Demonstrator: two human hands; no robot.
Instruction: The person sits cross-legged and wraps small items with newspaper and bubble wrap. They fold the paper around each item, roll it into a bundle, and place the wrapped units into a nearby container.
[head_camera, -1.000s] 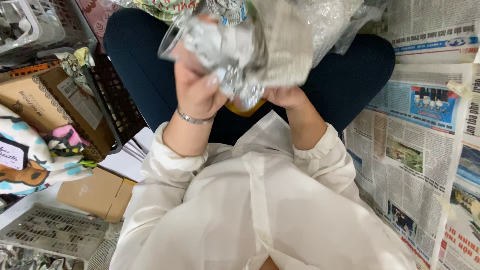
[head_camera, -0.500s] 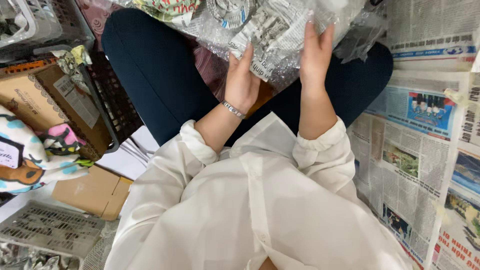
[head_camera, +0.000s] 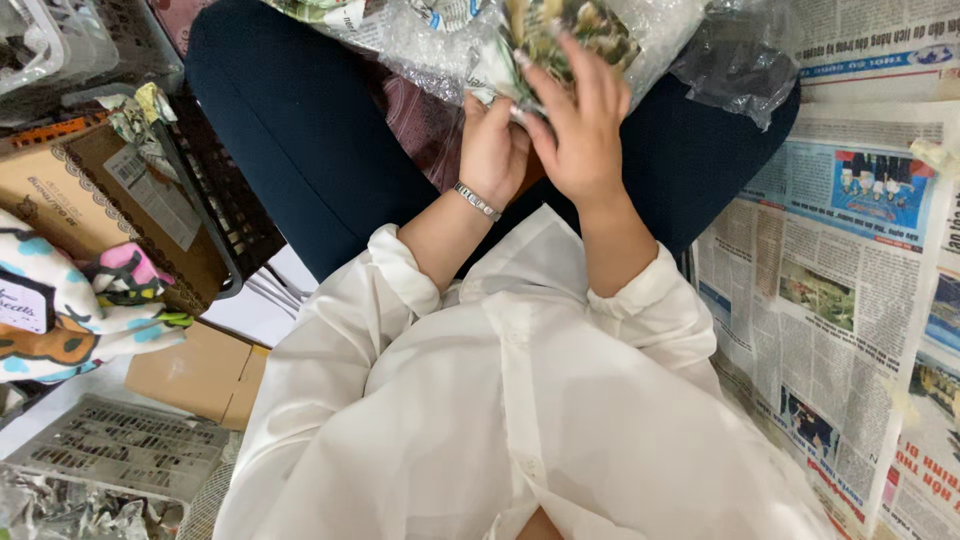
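Head view shows our right hand (head_camera: 585, 130) spread wide over a green patterned bundle in clear bubble wrap (head_camera: 570, 30) above our lap; left hand (head_camera: 492, 150) fingers pinch its lower edge; it looks light, soft, crinkly, possibly fragile; best cradled underneath.

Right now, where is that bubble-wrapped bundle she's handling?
The bubble-wrapped bundle sits at the top centre of the head view, over the person's lap, with the right hand spread across it and the left hand gripping its lower edge.
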